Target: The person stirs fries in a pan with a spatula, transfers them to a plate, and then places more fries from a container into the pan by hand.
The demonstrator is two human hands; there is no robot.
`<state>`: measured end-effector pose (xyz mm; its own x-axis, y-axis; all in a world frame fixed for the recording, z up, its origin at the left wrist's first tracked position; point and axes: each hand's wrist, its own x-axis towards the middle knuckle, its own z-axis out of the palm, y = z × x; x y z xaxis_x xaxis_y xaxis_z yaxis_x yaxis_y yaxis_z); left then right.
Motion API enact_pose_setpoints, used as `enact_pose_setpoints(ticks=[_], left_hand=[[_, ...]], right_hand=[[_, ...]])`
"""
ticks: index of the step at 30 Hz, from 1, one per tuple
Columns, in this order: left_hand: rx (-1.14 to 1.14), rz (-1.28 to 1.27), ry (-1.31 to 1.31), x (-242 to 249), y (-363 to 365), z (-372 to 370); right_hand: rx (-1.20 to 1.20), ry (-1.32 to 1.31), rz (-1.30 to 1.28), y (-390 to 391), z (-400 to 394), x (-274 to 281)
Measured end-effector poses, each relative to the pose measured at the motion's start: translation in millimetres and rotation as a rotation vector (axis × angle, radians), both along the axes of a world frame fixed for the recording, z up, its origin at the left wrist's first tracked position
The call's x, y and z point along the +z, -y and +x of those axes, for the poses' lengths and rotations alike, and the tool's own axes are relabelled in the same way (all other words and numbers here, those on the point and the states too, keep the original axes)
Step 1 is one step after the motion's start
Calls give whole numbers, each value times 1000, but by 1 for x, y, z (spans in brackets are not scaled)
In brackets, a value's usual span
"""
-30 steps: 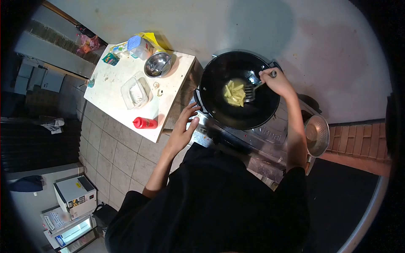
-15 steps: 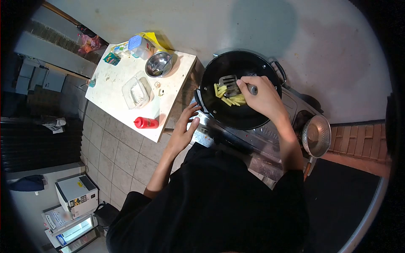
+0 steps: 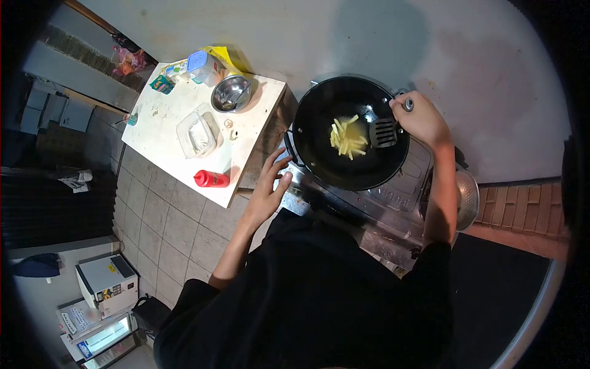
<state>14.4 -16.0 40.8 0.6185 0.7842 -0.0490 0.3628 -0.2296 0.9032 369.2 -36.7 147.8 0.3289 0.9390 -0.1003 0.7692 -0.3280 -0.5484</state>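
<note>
**Yellow strips [image 3: 349,137] lay in black wok [image 3: 319,104]**

The right hand's [image 3: 422,120] fingers were clamped around the handle of the slotted spatula [image 3: 384,133], its blade just beside the yellow strips. The left hand [image 3: 270,184], fingers apart, hovered near the side handle [image 3: 292,147]; touching or not was hard to tell.

head cam only, worn up top, faces fwd + down, mid-close on wok [image 3: 326,101], table [image 3: 166,132] farther off
</note>
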Motion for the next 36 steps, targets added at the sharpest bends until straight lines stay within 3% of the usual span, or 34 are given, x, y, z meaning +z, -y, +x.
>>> enact_pose_setpoints(ticks=[5, 8, 10, 12, 16, 20, 25, 28, 36], left_hand=[[6, 9, -3, -4, -2, -1], [-3, 2, -8, -3, -2, 0], [13, -41, 39, -1, -2, 2], [8, -41, 36, -1, -2, 3], [-12, -34, 33, -1, -2, 4], [-13, -18, 2, 0, -4, 4], [-4, -6, 27, -5, -6, 1], [-2, -10, 11, -2, -4, 2], [16, -2, -12, 4, 0, 3]], right_hand=[[-53, 78, -23, -9, 24, -32], [29, -137, -82, -16, 39, -72], [6, -383, 15, -16, 31, -89], [-90, -425, 70, -12, 2, -86], [-27, -417, 194, -15, -13, -110], [-69, -241, 258, -14, -60, -73], [73, -81, 212, -8, -93, -36], [80, -20, 338, -2, -100, -33], [144, 41, 313, 8, -85, 0]])
